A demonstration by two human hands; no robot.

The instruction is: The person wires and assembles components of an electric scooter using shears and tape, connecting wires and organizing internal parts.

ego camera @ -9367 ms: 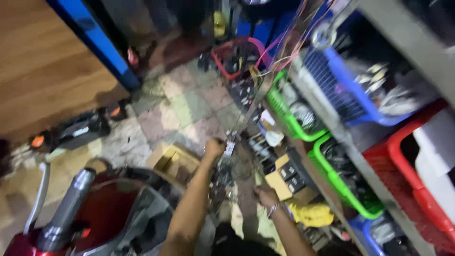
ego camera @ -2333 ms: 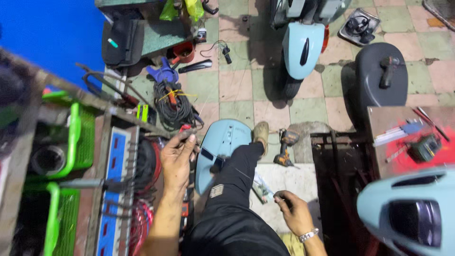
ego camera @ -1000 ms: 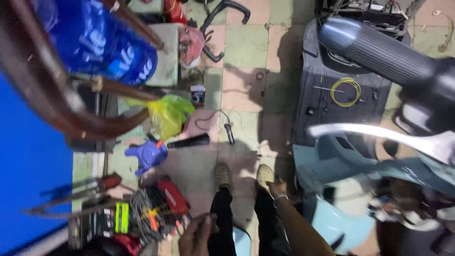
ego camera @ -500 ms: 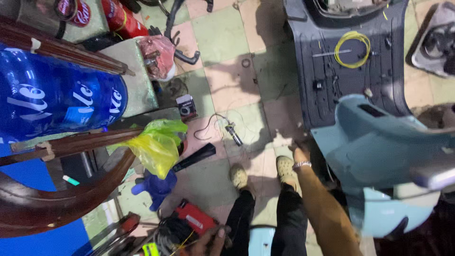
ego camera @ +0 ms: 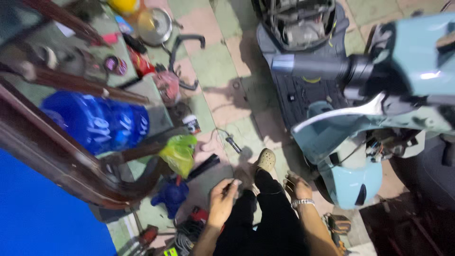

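Observation:
My left hand hangs low in front of my dark trousers, its fingers pinched on a small thin part with a pale tip. My right hand, a metal band at its wrist, is loosely spread and holds nothing. It is close to the front panel of a light blue scooter. The scooter's grey handlebar grip and silver brake lever reach across the view above that hand. My shoe stands on the tiled floor.
A dark wooden chair frame and a blue water jug fill the left. On the floor lie a yellow-green bag, a blue glove, a cable with a plug, tools and wires, and a cordless drill.
The view has swung and shifted toward the scooter, whose handlebar now crosses the upper right. My right hand has drawn in toward my leg. My left hand has risen into full view.

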